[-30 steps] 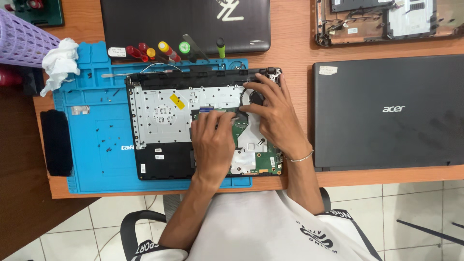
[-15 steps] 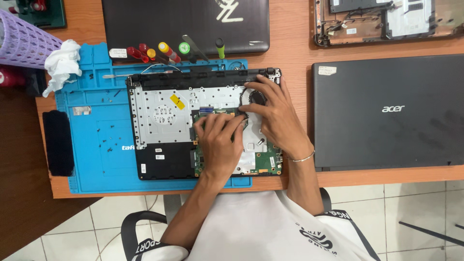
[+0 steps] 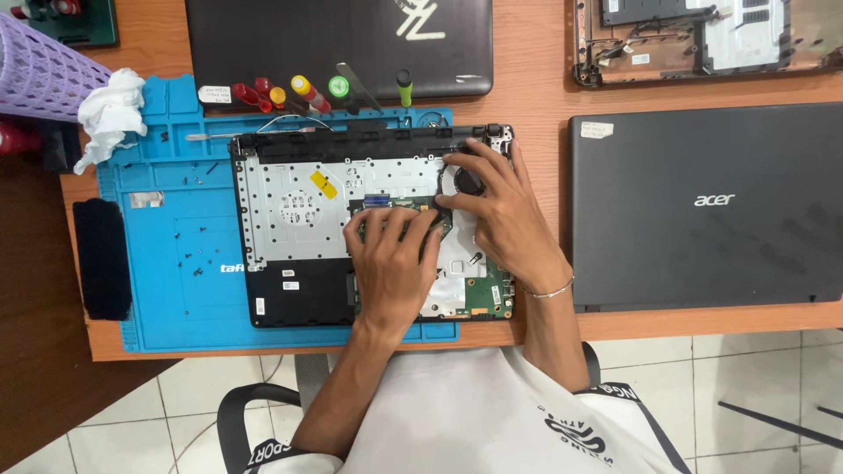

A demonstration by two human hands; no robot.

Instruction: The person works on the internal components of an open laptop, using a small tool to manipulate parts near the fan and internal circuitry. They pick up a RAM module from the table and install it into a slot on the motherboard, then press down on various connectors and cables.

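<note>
An opened laptop base [image 3: 299, 219] with its silver inner plate showing lies on a blue work mat [image 3: 176, 281]. A green motherboard [image 3: 492, 294] sits in the base's right half. My left hand [image 3: 395, 263] lies on the board, fingertips curled over its far edge. My right hand [image 3: 496, 211] rests beside it, fingers spread over the black fan [image 3: 467, 183] and thumb at the board's upper edge. Both hands hide most of the board.
Several screwdrivers [image 3: 299, 92] lie at the mat's far edge, with small screws [image 3: 198, 259] loose on the mat. A closed black laptop [image 3: 711, 202] is on the right, another [image 3: 342, 35] behind, a stripped chassis [image 3: 702, 39] far right. White cloth [image 3: 110, 110], purple basket [image 3: 35, 75], black pad [image 3: 101, 259] sit left.
My left hand has slid a little to the right across the motherboard, closer to my right hand. The right hand has stayed over the fan.
</note>
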